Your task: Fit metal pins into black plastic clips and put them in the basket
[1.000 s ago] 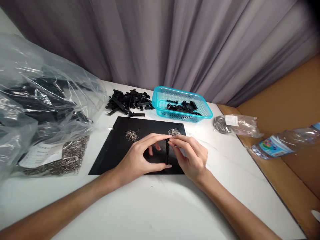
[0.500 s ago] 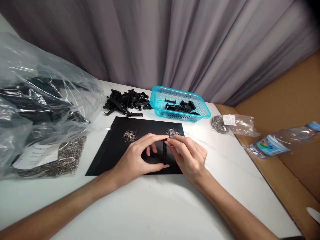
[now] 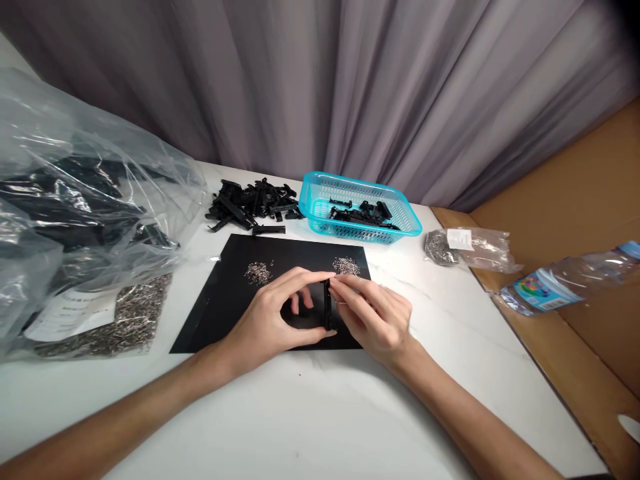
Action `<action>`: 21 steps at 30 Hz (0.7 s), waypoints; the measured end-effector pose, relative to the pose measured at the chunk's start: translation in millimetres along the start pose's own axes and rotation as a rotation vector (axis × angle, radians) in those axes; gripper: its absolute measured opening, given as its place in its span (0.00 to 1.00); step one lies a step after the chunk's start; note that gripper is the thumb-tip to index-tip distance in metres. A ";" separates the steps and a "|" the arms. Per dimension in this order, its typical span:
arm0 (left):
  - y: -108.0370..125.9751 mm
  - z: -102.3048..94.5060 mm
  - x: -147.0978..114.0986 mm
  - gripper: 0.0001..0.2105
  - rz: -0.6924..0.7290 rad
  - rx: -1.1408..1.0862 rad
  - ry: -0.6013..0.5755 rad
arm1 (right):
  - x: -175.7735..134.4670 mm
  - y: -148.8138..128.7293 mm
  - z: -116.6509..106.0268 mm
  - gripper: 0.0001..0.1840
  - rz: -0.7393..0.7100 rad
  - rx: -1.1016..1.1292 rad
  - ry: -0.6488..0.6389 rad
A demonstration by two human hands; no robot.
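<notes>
My left hand [image 3: 273, 310] holds a narrow black plastic part [image 3: 327, 307] upright, its ends between thumb and index finger. The other left fingers curl behind. My right hand [image 3: 377, 310] is pinched against the upper end of that part. A thin silvery metal piece [image 3: 341, 303] shows under the right fingers; its full shape is hidden. Both hands are over a black mat [image 3: 215, 307]. On the mat lie two piles of small metal pieces, a left pile [image 3: 259, 273] and a right pile [image 3: 346, 267], the latter just behind my right fingertips.
Behind the mat are a heap of black plastic parts [image 3: 250, 203] and a blue basket [image 3: 413, 223] holding similar parts. Plastic bags [image 3: 100, 200] fill the left side. At right lie a small bag of metal pieces [image 3: 443, 248] and a plastic bottle [image 3: 585, 273].
The black part and both hands have shifted very slightly left. The right fingers have changed position at the part's upper end, and the thin silvery piece shows more clearly beneath them.
</notes>
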State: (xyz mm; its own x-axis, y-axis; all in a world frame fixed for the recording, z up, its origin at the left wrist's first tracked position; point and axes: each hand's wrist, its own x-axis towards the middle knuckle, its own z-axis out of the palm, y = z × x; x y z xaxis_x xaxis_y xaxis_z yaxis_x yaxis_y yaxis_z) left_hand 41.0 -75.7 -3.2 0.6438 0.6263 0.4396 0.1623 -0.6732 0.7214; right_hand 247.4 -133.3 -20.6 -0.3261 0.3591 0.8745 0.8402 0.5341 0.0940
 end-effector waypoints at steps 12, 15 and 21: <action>-1.4 0.4 -0.1 0.29 -0.025 0.004 0.052 | -6.1 -5.1 2.2 0.25 0.057 0.096 -0.099; -0.4 -1.1 0.8 0.29 -0.044 0.011 0.038 | -1.1 -6.0 -0.3 0.20 0.066 0.096 -0.126; -1.3 -2.4 1.0 0.29 -0.061 0.064 0.005 | 12.9 -2.3 -11.7 0.17 0.359 0.223 -0.051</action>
State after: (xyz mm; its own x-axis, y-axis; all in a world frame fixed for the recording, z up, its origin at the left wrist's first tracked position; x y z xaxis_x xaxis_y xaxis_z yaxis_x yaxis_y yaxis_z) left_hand 39.6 -73.3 -2.3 0.6278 0.6684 0.3989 0.2483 -0.6577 0.7112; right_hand 246.3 -138.9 -4.0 -0.0559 0.5867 0.8079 0.7915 0.5192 -0.3223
